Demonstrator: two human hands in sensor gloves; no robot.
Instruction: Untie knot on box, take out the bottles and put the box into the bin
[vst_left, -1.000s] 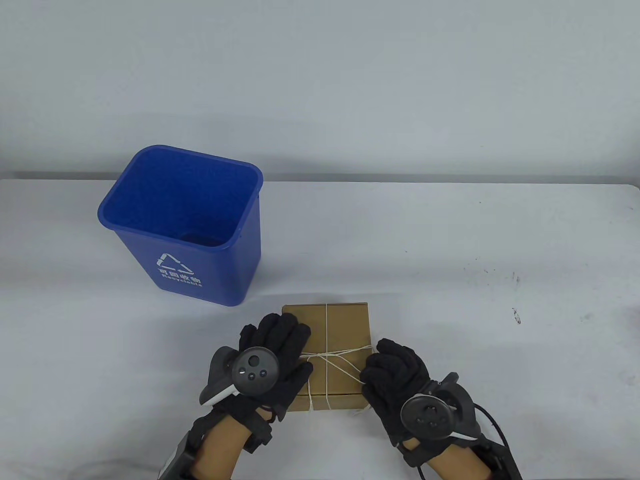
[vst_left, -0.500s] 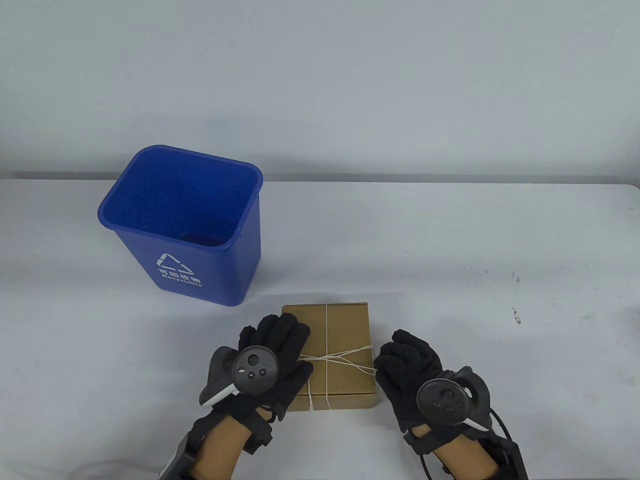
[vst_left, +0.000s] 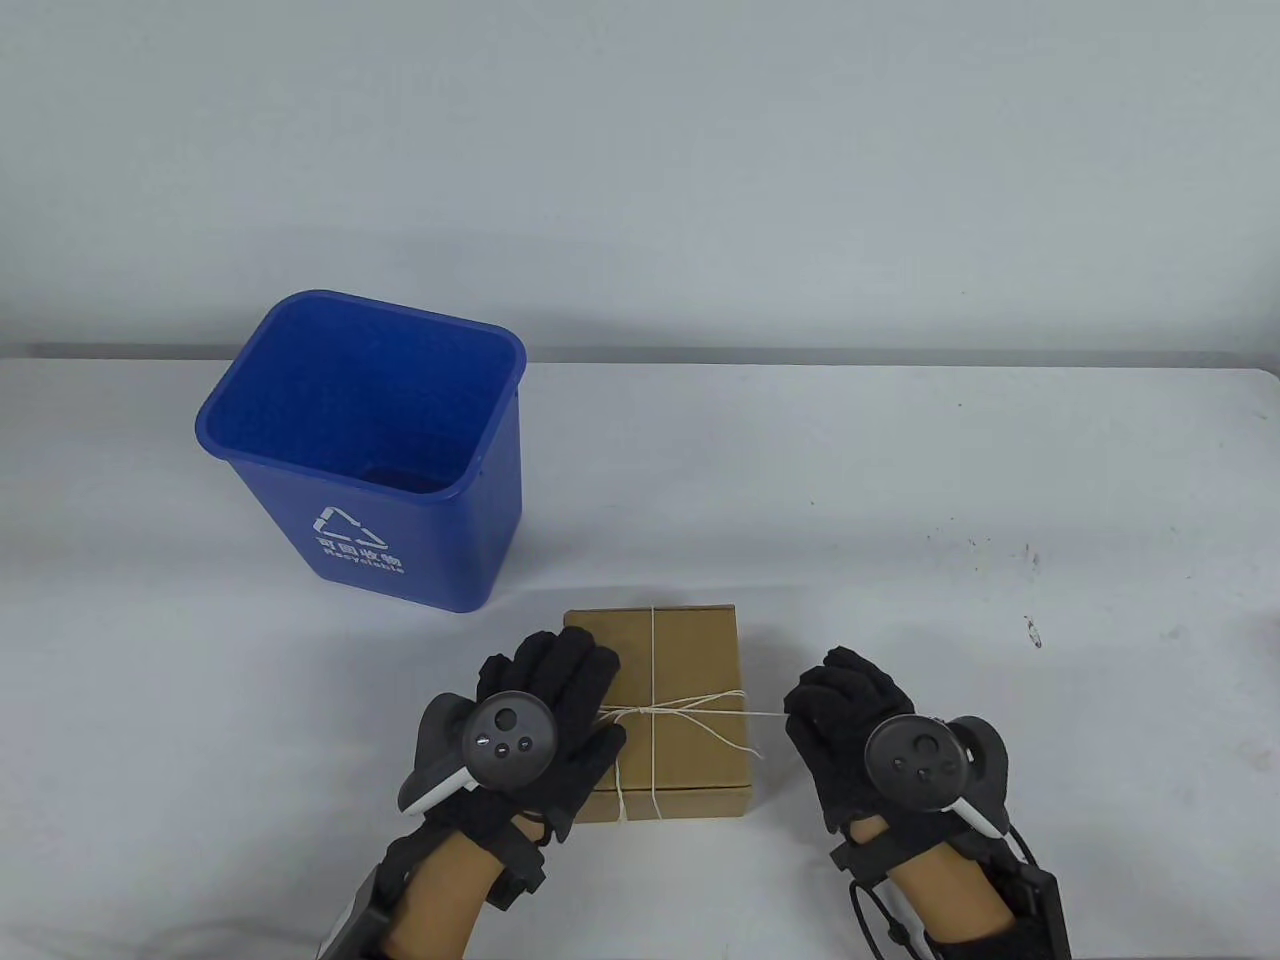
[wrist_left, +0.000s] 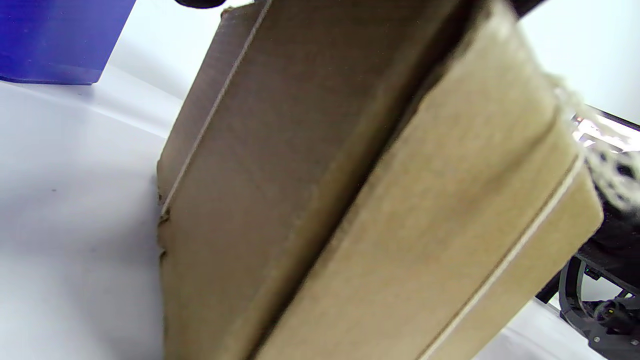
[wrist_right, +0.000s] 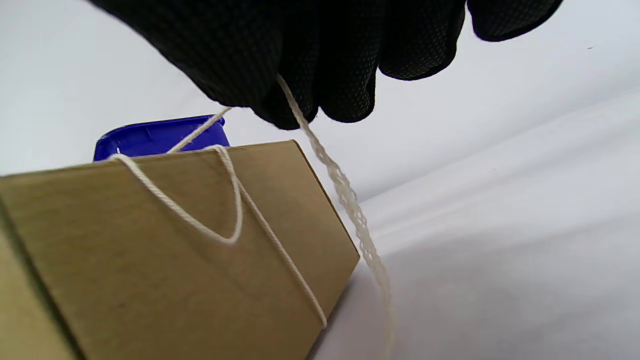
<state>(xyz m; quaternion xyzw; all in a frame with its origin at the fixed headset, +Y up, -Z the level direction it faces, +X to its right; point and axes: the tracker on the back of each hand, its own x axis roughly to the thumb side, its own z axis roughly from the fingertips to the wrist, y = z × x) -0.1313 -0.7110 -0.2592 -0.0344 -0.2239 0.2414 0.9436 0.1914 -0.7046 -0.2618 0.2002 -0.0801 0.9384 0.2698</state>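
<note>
**Cardboard box held down, string pulled taut to the right**

Brown cardboard, tied crosswise with pale string (vst_left: 652, 660), makes up the box (vst_left: 690, 650), which lies flat on the white table (vst_left: 1000, 480) near the front edge, between the two hands. The knot (vst_left: 640, 711) sits on the lid, toward the left side.

The left hand (vst_left: 560, 710) lies on the box's left part, its fingers straight and spread over the lid, pressing it down. In the left wrist view the box's side fills the frame and the fingers barely show.

The right hand (vst_left: 850, 720) is just beside the box's right edge, off the cardboard. Its fingers (wrist_right: 300, 75) are curled together and pinch a strand of string, which runs tight from the knot across the lid to the hand. In the right wrist view a loose loop hangs down the box's side, and a free end drops from the fingertips toward the table.

The blue bin (vst_left: 370, 450) stands upright behind and to the left of the box, apart from it, a white recycling mark on its front.
</note>
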